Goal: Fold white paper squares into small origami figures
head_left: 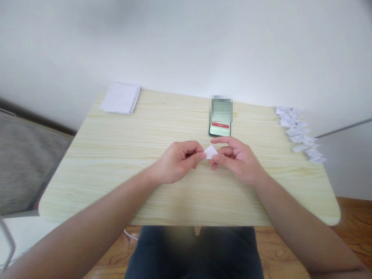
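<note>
Between my two hands is a small piece of folded white paper (210,152), its upper corner pointing away from me. My left hand (181,161) pinches its left side between thumb and fingers. On the other side, my right hand (238,159) grips the lower right part with the thumb in front and fingers behind; its index finger stretches out above the paper. The fingertips behind the paper are partly hidden. Both hands are just above the table, in front of a phone (220,126).
A stack of white paper sheets (121,97) lies at the table's back left. Along the right edge runs a row of several folded white paper pieces (299,133). The pale wooden table (116,155) meets a white wall (180,50) at the back.
</note>
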`<action>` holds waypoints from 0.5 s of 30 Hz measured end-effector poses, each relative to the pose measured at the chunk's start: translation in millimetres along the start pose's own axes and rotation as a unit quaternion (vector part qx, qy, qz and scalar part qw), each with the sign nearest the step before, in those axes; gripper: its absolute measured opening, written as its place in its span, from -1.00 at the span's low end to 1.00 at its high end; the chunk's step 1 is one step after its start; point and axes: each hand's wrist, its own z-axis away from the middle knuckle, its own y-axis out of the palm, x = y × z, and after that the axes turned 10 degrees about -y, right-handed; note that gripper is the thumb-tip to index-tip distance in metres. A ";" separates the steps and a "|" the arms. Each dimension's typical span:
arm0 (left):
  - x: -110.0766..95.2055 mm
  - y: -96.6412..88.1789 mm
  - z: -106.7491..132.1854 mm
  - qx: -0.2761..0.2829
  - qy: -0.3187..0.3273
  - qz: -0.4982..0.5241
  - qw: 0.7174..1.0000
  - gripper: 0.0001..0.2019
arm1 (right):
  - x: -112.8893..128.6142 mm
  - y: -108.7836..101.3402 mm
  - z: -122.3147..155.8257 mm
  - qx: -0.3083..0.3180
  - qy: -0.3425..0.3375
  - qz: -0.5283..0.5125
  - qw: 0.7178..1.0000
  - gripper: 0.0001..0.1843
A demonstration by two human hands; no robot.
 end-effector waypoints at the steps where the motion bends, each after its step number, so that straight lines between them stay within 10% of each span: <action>1: -0.6 -0.6 0.0 0.002 -0.002 -0.007 1.000 -0.70 | -0.2 -1.4 -0.1 0.001 0.000 0.002 1.000 -0.51; 15: -3.2 -6.5 -0.3 -0.001 0.017 -0.066 0.998 -0.60 | -1.5 -3.3 -2.0 -0.005 -0.029 0.007 1.000 -0.78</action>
